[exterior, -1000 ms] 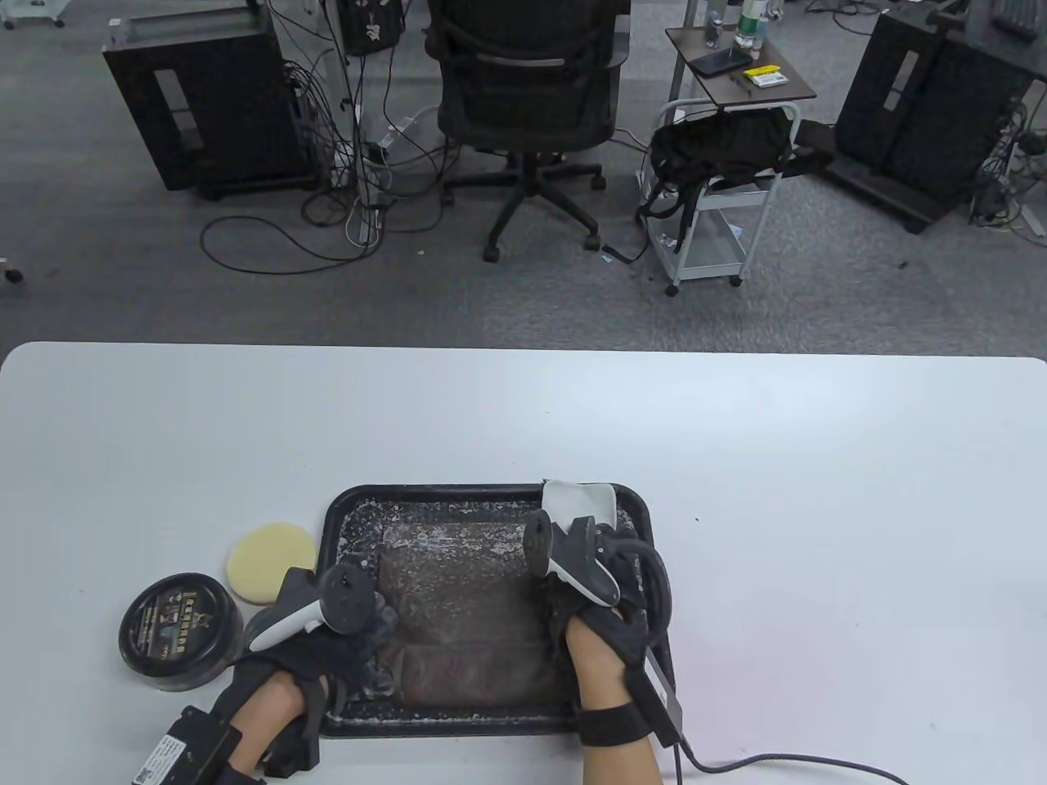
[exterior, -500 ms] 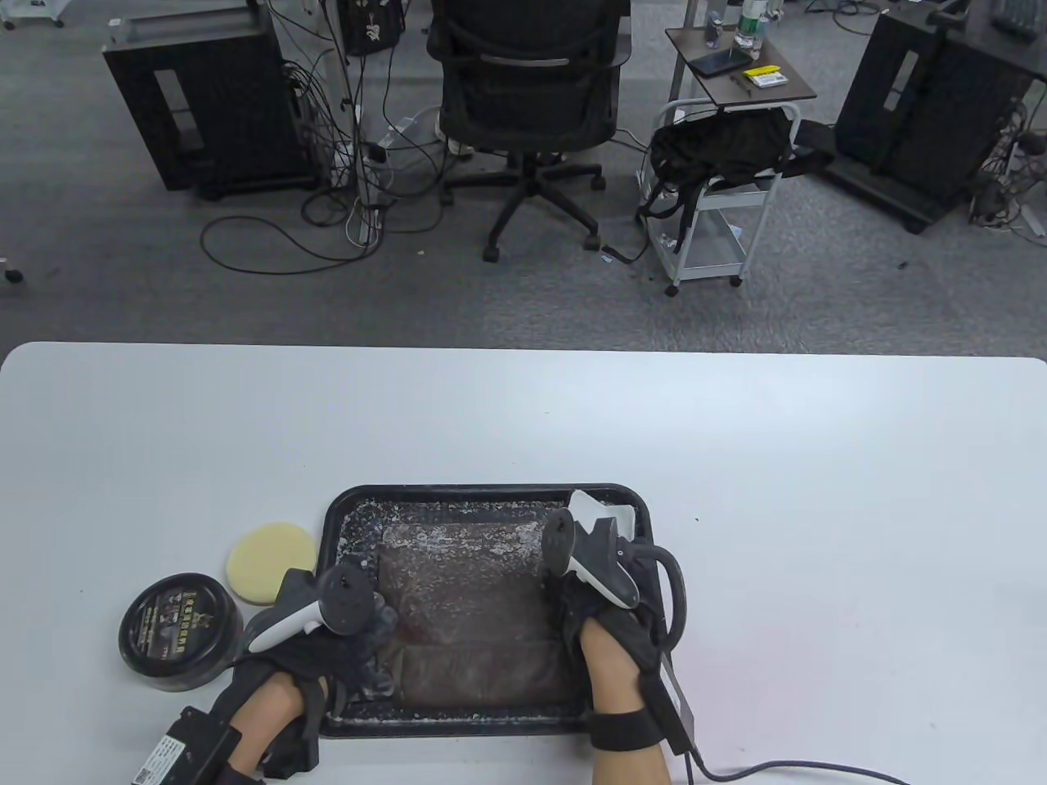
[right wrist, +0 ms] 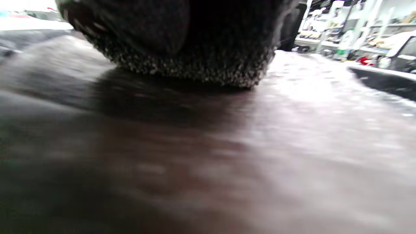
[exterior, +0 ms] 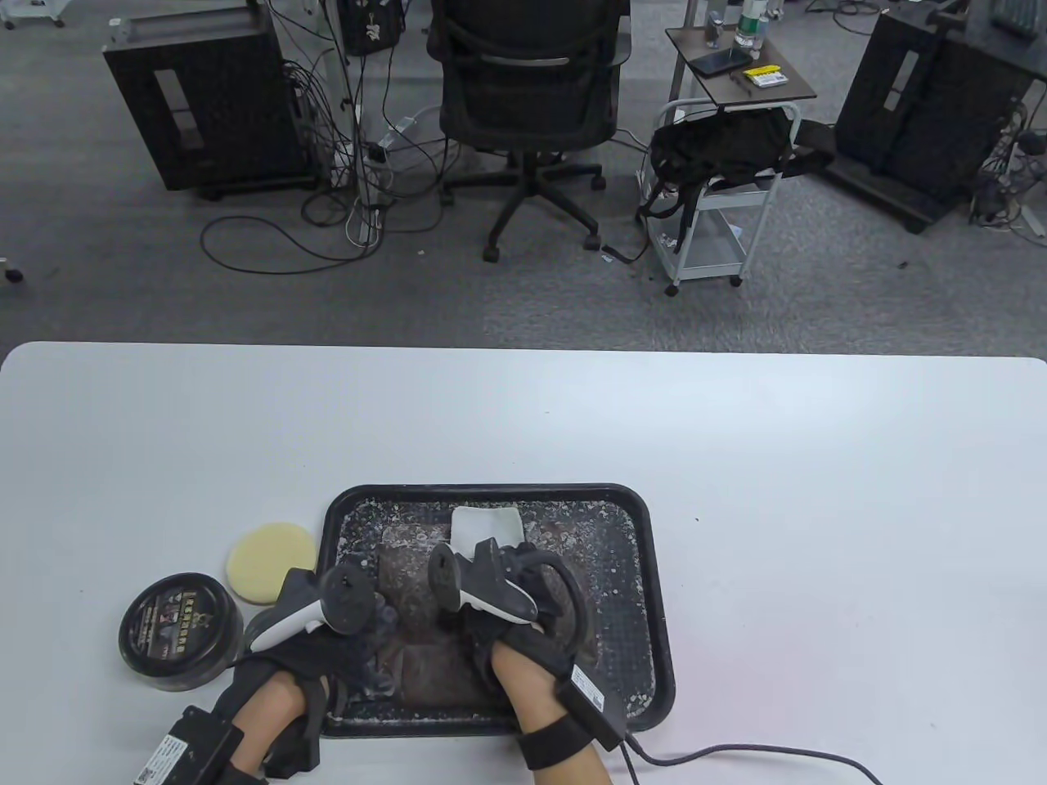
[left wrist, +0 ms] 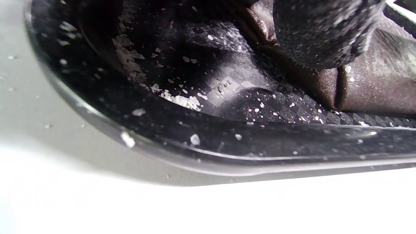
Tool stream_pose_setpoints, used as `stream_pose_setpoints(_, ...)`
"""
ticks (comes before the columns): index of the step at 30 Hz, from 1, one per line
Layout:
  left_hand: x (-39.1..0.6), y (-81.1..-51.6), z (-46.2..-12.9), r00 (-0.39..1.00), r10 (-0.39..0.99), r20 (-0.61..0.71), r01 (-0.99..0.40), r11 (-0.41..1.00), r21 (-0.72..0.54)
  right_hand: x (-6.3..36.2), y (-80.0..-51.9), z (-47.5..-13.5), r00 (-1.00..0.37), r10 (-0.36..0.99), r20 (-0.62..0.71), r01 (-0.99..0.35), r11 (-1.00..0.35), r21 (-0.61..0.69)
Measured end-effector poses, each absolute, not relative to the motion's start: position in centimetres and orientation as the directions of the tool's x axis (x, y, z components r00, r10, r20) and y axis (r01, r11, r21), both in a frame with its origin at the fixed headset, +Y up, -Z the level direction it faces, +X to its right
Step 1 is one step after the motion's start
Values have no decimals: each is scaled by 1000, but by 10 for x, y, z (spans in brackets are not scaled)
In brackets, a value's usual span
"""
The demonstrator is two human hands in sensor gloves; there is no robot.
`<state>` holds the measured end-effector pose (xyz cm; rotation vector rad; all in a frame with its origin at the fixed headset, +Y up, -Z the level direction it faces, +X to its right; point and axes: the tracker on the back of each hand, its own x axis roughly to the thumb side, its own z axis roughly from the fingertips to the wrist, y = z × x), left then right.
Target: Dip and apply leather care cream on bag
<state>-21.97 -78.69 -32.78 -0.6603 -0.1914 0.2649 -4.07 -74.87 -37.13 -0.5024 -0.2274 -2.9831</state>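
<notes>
Spreading step underway: right hand [exterior: 523,609] pressing a white cloth [exterior: 487,527] onto the brown bag [exterior: 417,654] in the tray [exterior: 646,654], grip hidden. Left hand [exterior: 327,630] steadies the bag's left edge, fingers unclear. Next, likely another dip in the tin [exterior: 180,630] left of the tray.

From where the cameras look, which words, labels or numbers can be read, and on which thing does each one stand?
None can be read with certainty.
Cream tin lid: gold print and an emblem, too small to read.
Label on the box at the left wrist: a code and small print, unreadable.
Label on the box at the right wrist: too small.
Yellow pack on the cart: blurred.
</notes>
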Motion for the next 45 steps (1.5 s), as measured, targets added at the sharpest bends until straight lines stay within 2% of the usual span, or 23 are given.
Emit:
stream_pose_setpoints(3, -220, -787, -328, 948, 306, 88, -183, 750, -636, -61, -750, -367, -925, -26, 379, 83, -987, 136)
stream_pose_setpoints(5, -221, -788, -328, 947, 310, 84, -186, 744, -642, -71, -750, -366, -910, -35, 413, 89, -990, 112)
stream_pose_setpoints(8, -220, -788, -328, 946, 313, 80, -189, 736, -650, -81, -751, -364, -889, 61, 453, -2, -992, 129)
stream_pose_setpoints(15, -220, -788, -328, 947, 310, 83, -184, 736, -651, -83, -751, -362, -853, 114, 509, -28, -985, 173)
stream_pose_setpoints(17, -220, -788, -328, 946, 314, 81, -188, 734, -652, -79, -750, -361, -858, 86, 506, 4, -985, 175)
stream_pose_setpoints(23, -220, -789, -328, 945, 316, 78, -192, 735, -650, -57, -749, -365, -882, 0, 471, 105, -975, 195)
stream_pose_setpoints(35, -221, -787, -331, 947, 313, 76, -199, 753, -628, 8, -746, -370, -922, -117, 369, 198, -962, 190)
stream_pose_setpoints(41, -221, -787, -331, 947, 312, 80, -197, 757, -622, 48, -742, -367, -944, -151, 295, 211, -960, 186)
stream_pose_setpoints(45, -221, -787, -332, 948, 309, 82, -193, 759, -622, 67, -741, -367, -962, -139, 235, 194, -953, 231)
